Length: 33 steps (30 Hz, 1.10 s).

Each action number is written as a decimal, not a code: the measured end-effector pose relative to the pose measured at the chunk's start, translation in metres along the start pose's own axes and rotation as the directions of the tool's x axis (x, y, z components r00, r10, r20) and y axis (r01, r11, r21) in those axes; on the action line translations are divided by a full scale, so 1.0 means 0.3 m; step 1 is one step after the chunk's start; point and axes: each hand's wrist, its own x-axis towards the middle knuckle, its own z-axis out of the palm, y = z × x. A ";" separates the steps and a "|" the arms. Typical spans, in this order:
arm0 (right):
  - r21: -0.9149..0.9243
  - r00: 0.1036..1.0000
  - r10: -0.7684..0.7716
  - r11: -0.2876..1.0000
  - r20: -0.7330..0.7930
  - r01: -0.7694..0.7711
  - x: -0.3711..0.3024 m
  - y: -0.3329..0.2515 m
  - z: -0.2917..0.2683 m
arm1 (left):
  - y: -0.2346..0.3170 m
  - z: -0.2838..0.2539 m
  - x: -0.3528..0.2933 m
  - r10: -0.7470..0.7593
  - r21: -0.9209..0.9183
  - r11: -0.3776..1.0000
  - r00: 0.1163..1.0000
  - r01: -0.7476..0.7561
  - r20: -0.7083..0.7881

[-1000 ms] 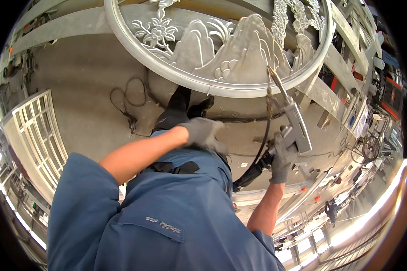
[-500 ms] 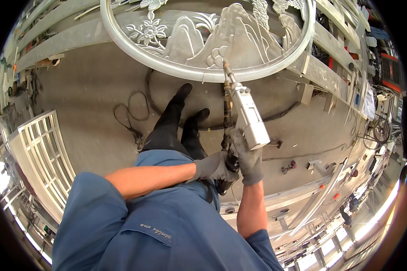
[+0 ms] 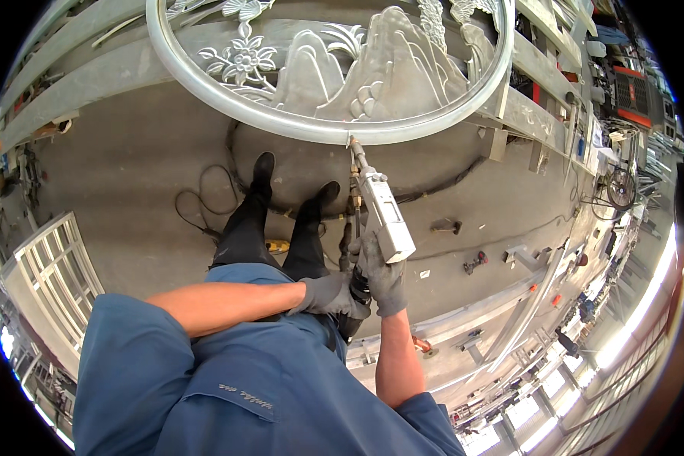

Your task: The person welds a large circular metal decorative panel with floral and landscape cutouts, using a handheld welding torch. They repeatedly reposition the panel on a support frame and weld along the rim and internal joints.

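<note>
Head view: my right hand, gloved, is wrapped tight around the grey welding torch at frame centre; its nozzle touches the round metal frame above; my left hand is closed on the torch's black rear end, just beside the right.

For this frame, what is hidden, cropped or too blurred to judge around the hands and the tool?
Head view only:
- Nozzle tip of the grey handheld welding torch: too small to tell if it touches the round silver ornamental metal ring.
- Torch grip: covered by grey-gloved right hand and left hand.
- Ring's top: cut off by the upper edge.
- Small floor tools: blurred.
</note>
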 end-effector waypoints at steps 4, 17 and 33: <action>0.147 0.987 0.159 0.976 0.015 -0.159 0.003 -0.078 0.030 | 0.038 -0.052 -0.021 -0.086 0.021 0.996 0.995 0.085 0.047; 0.162 0.988 0.152 0.976 -0.037 -0.144 0.002 -0.058 0.061 | -0.036 -0.038 0.002 -0.019 0.107 0.994 0.999 0.014 0.042; 0.121 0.986 0.168 0.979 -0.017 -0.164 0.009 -0.086 0.066 | -0.014 -0.057 -0.009 -0.095 0.030 0.995 0.992 0.093 0.084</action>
